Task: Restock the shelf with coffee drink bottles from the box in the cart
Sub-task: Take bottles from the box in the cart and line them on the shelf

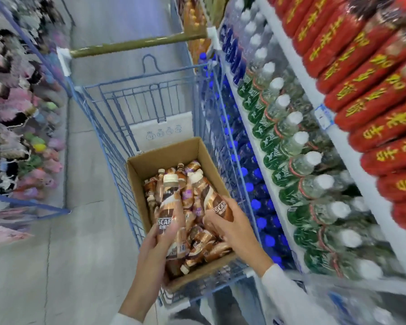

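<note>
- Left grip [157, 240] closed round upright left bottle [169, 200]; right grip [230, 228] round tilted right bottle [211, 195], both over the box [164, 153] in the cart [150, 95].
- Loose bottles [204, 245] beneath: overlapping, blurred.
- Shelf [335, 134] just right, cut off.
- Floor [92, 231] open left.

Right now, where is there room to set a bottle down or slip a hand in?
Bare: the box's far left corner, between its walls and the bottles; the floor left of the cart. Crowded: the box's near half, where the left hand and right hand grip bottles; the shelf, packed tight.
</note>
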